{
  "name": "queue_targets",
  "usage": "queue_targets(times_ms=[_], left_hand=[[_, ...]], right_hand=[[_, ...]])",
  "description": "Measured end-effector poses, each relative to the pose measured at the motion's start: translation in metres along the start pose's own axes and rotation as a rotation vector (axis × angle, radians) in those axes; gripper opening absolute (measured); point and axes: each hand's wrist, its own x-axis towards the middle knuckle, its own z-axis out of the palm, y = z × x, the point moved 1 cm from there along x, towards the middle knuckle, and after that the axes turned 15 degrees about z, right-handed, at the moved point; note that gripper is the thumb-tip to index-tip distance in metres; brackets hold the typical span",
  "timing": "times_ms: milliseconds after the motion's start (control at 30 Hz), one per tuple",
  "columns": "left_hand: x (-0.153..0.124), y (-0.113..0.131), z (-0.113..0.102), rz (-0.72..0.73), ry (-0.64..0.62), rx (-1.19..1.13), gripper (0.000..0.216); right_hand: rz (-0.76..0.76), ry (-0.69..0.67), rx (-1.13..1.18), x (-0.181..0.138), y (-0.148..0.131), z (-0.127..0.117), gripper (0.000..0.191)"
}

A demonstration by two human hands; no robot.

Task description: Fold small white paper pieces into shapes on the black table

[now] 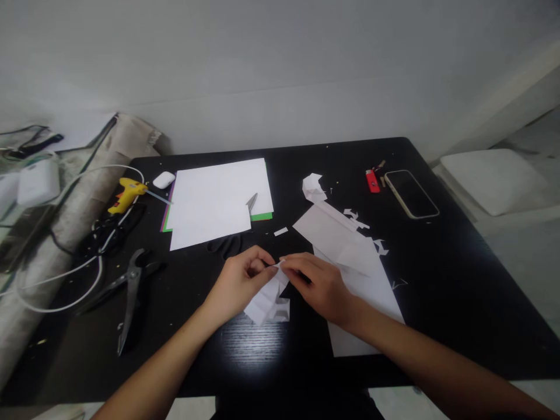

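A small folded white paper piece with several creases is held above the black table near its front edge. My left hand pinches the paper's upper left part, fingers curled. The fingers of my right hand are pressed together on its top right tip. Under my right wrist lies a larger cut white sheet.
A stack of white and coloured paper with scissors lies behind my hands. A yellow glue gun, white cable, earbud case and pliers are left. Phone, red lighter and paper scraps are right.
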Motion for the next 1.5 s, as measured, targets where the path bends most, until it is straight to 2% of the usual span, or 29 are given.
queue_targets(times_ms=[367, 600, 833, 1033, 1300, 1400, 1500], left_hand=[[0.001, 0.000, 0.001, 0.049, -0.036, -0.069, 0.016], [-0.001, 0.001, 0.004, 0.080, 0.002, 0.002, 0.014], [-0.002, 0.002, 0.004, 0.086, 0.008, 0.035, 0.014], [-0.002, 0.004, 0.003, 0.062, -0.008, -0.025, 0.018], [0.000, 0.012, -0.001, 0.052, 0.013, 0.006, 0.019], [0.000, 0.011, 0.000, 0.045, 0.008, -0.015, 0.018], [0.000, 0.007, 0.005, 0.018, -0.055, 0.003, 0.025]], right_hand=[[0.019, 0.003, 0.019, -0.001, -0.002, 0.002, 0.022], [0.134, -0.007, -0.038, -0.003, -0.001, 0.001, 0.015], [0.081, -0.016, 0.013, -0.002, 0.001, 0.002, 0.011], [0.064, -0.033, 0.037, -0.002, 0.001, 0.004, 0.012], [0.315, -0.010, 0.066, 0.003, 0.000, -0.001, 0.016], [0.282, 0.028, 0.055, 0.004, -0.002, -0.002, 0.016], [0.199, 0.042, 0.051, 0.002, -0.005, 0.000, 0.016]])
